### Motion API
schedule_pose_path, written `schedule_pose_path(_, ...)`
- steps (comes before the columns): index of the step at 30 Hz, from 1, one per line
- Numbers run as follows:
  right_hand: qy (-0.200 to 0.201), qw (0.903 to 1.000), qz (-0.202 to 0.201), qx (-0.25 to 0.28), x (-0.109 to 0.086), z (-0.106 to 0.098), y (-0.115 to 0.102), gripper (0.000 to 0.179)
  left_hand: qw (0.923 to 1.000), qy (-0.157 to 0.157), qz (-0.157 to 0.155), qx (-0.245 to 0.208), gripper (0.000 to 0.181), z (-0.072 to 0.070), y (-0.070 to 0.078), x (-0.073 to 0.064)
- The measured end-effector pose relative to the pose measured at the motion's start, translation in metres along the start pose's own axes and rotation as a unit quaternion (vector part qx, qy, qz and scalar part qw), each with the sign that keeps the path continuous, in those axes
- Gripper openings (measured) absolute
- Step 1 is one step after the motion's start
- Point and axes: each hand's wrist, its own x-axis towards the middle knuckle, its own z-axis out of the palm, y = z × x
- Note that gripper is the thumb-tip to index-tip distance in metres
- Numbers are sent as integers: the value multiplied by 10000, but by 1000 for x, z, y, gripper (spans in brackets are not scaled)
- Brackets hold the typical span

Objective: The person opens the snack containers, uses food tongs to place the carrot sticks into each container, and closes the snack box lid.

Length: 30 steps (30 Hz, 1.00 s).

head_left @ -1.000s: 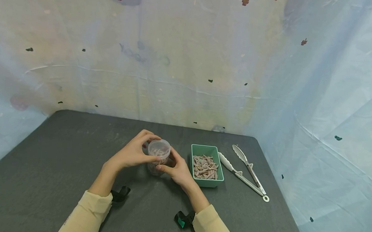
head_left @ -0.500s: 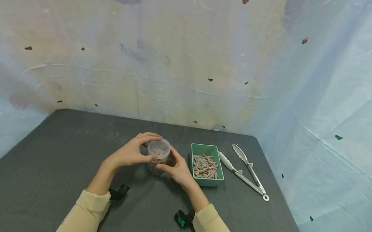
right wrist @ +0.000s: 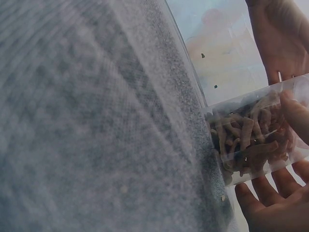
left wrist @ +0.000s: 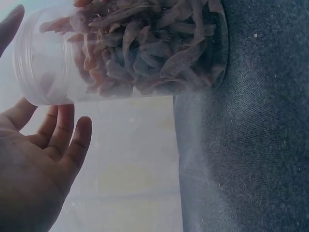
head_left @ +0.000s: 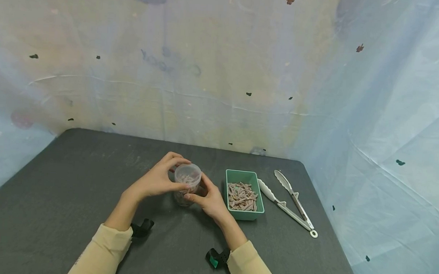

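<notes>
A clear plastic jar (left wrist: 145,53) with a translucent screw lid (head_left: 187,174) stands upright on the dark table, filled well up with brownish-grey strips that look like dried meat or fish. My left hand (head_left: 159,178) holds the lid from the left, thumb at its near side and fingers at its far side. Around the jar's body curls my right hand (head_left: 213,201), thumb in front, fingers behind. The right wrist view shows those fingers (right wrist: 270,193) along one side of the jar, and the left hand (right wrist: 280,38) close to the lid end.
Right of the jar, a green rectangular tub (head_left: 243,216) holds more of the strips (head_left: 242,197). Beyond it lie spread tongs (head_left: 293,214) with white tips. The dark tabletop (head_left: 76,180) ends at a patterned plastic curtain (head_left: 214,72) at the back.
My left hand's fingers and thumb loosened and shifted round the lid half a second ago, then came back to about their earlier hold. The right hand and jar stay in place.
</notes>
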Motion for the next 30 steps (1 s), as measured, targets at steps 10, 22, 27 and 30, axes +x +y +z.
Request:
schedule_pose_path(10, -18, 10000, 4, 51, 0, 0, 0, 79, 10000, -75, 30, 38, 61, -2, -1, 0)
schedule_pose_path(22, 53, 10000, -15, -46, 1, 0, 0, 80, 9990, -289, 293, 186, 59, -6, -2, -1)
schedule_pose_path(27, 66, 9999, -50, -105, 1, 0, 1, 80, 9990, -320, 288, 154, 60, -6, -1, -2)
schedule_pose_path(30, 50, 9999, -56, -81, 0, 0, 1, 80, 9994, -236, 235, 62, 62, -5, 0, -2)
